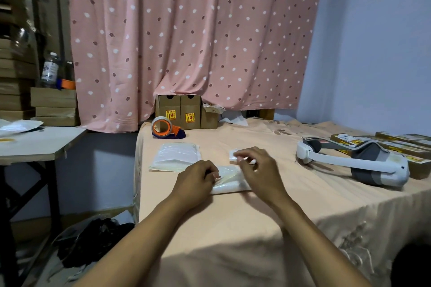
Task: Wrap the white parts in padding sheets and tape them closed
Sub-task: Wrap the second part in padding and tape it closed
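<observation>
Centrally, the wrapped bundle (231, 182) is seen lying on the tabletop (233, 228), which is covered by a peach cloth. A white part is judged to be inside its padding sheet, whose glossy flap is folded over the top. Its long axis is laid roughly left to right across the person's front.

The bundle's left end is covered by the left hand (196, 182), whose grip is closed down on the folded flap with curled fingers, so the wrap is held shut. The right hand (256, 168) is held over the bundle's far right part. Its fingers are bent and blurred, and a small pale strip, perhaps tape, may be pinched there, but whether that grip is clamped on anything cannot be told.

Just beyond the bundle, partly hidden by the right fingers, a second white part (233, 154) is found. Beyond the bundle to the left a stack of padding sheets (175, 156) is laid, and farther off the same way the tape dispenser (165, 127) is stood before cardboard boxes (179, 112).

The taping is judged to turn on that direction. The dispenser is placed on the left hand's side, yet that hand is occupied with the flap, so a cross-reach by the right hand would be needed unless tape is already held. Well to the bundle's right a white headset (349, 161) is rested.
</observation>
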